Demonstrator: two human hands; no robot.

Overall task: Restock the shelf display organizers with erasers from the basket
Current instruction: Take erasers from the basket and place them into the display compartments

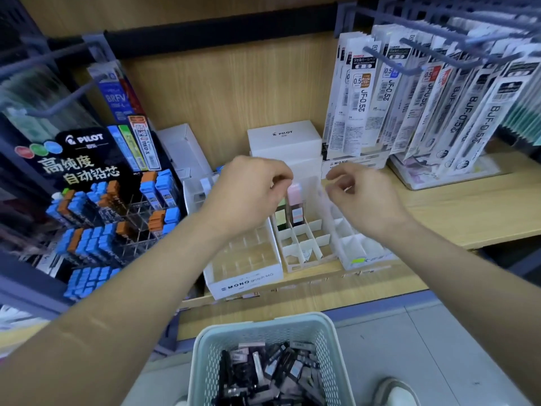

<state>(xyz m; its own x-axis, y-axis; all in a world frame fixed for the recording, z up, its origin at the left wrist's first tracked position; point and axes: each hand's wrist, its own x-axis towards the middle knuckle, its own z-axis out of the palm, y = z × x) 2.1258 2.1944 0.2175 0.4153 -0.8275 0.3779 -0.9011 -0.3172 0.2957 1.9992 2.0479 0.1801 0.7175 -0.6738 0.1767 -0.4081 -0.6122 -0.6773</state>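
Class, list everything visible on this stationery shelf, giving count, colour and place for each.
White divided cardboard organizers: three, white, shelf centre.
Pastel erasers: few, pink and green, standing in middle organizer.
Pale green plastic mesh basket: one, below shelf, holding dark-wrapped erasers.
White Pilot box: one, behind organizers.
Black Pilot lead display: one, blue and orange cases, left.
Hanging refill packets: many, white, right.
Left hand, right hand: curled above organizers; grip unclear.
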